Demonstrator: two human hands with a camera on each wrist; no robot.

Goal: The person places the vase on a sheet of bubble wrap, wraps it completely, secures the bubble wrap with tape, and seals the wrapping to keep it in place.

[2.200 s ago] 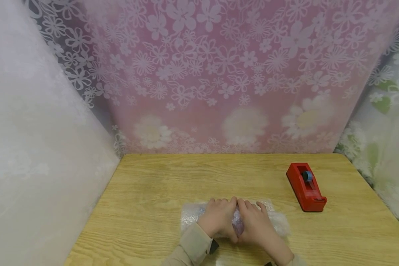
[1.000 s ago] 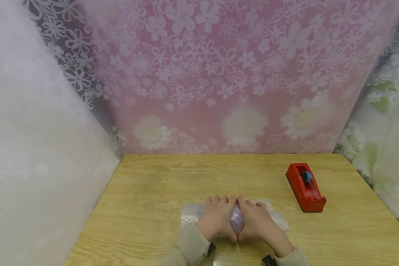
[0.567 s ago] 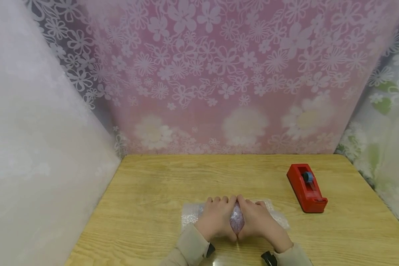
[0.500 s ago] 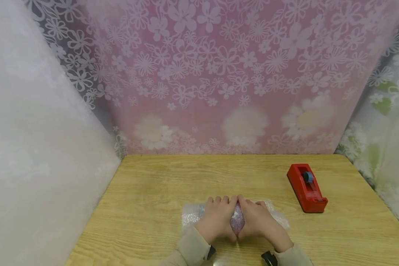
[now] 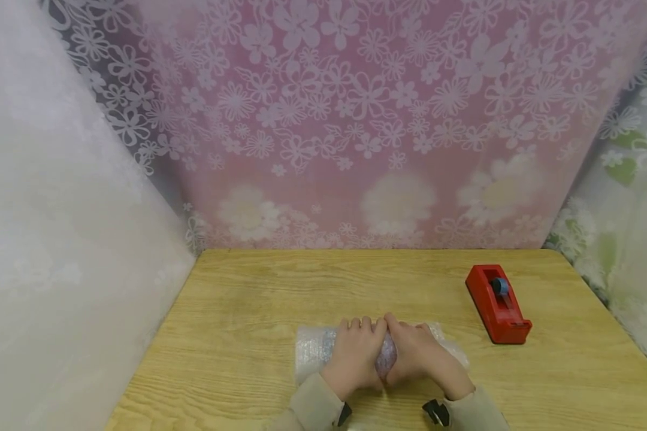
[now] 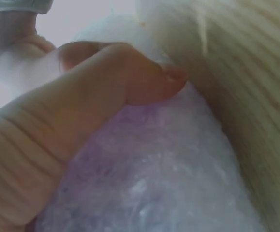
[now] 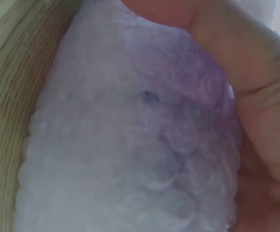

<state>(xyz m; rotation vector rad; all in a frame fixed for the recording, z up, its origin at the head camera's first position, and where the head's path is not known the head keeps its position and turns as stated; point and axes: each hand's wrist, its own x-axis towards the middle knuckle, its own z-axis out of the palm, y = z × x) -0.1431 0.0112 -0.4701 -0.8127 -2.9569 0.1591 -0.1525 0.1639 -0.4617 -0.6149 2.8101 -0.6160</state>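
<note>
A roll of bubble wrap lies crosswise near the table's front, with something purple and bluish showing through its layers. My left hand grips the roll left of its middle, fingers over the far side and thumb along the near side. Close beside it, my right hand holds the roll from the right, and the two hands nearly meet at fingertips and thumbs. In the left wrist view the thumb presses on the bubble wrap. The right wrist view has the thumb curled against the bubbly surface. The wrapped object's kind is hidden.
A red tape dispenser with a small blue roll of tape stands to the right on the wood-grain table. Flowered curtains hang behind the table and on both sides.
Both hands keep their grip on the roll and have shifted slightly. The roll's left end now looks rounder and shows more bluish content. The tape dispenser has stayed put.
</note>
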